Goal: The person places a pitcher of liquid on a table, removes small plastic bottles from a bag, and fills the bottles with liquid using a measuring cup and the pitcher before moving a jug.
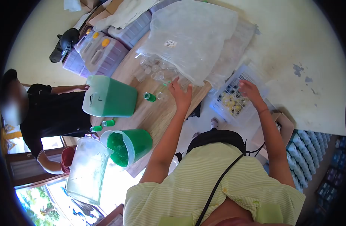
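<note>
My left hand (181, 94) is over the table edge with its fingers apart, close to several clear empty bottles (155, 67) by a large clear plastic bag (191, 34). Nothing shows in its grasp. To its left, a small bottle of green liquid (149, 97) is beside a clear bottle (161, 96). My right hand (249, 91) hangs, fingers spread and slightly bent, above a white plastic crate (218, 103) holding small yellow and white pieces (233, 103). I see nothing held in it.
A green-filled jerrycan (118, 96), a bucket of green liquid (141, 147) and two small green bottles (108, 123) occupy the wooden table (122, 64). A co-worker (60, 109) touches the jerrycan, near a large clear pitcher (88, 169). Stacked trays (306, 154) are at right.
</note>
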`<action>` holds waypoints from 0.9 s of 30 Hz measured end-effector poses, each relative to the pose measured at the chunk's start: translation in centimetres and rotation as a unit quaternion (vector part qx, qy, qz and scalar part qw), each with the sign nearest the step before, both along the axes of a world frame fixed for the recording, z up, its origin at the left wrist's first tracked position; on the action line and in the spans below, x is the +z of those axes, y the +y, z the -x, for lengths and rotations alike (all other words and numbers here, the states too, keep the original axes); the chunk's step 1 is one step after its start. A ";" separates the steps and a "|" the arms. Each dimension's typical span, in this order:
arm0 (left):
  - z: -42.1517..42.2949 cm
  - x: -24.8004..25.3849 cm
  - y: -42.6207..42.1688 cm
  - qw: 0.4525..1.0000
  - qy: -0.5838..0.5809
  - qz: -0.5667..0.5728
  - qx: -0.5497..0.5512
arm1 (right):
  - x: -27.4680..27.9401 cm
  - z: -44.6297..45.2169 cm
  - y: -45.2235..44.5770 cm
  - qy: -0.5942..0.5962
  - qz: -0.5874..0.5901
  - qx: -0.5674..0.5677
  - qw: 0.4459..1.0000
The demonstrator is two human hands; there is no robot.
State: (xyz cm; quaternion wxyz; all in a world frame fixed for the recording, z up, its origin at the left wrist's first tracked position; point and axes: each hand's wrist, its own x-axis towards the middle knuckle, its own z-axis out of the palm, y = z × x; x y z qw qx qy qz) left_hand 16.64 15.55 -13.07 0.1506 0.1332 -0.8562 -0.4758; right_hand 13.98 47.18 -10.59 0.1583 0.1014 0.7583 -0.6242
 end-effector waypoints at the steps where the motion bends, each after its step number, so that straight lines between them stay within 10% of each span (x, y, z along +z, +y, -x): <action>1: 1.4 -0.4 0.5 0.998 0.015 0.042 0.054 | 0.5 1.9 -1.9 0.026 -0.008 0.036 0.999; 13: 8.0 -3.6 0.0 0.986 -0.034 -0.160 0.034 | -1.2 6.1 -15.8 0.217 -0.112 0.319 0.916; 19: 3.4 0.9 -4.0 0.997 0.041 0.029 0.060 | 2.1 6.1 -13.5 0.148 -0.044 0.304 0.940; 24: 1.5 16.8 -17.3 0.920 0.137 0.298 0.215 | 3.7 6.7 -6.7 0.122 -0.095 0.235 0.959; 27: 0.9 22.9 -25.7 0.860 -0.260 0.359 0.255 | 3.6 6.9 -1.6 0.102 -0.093 0.185 0.973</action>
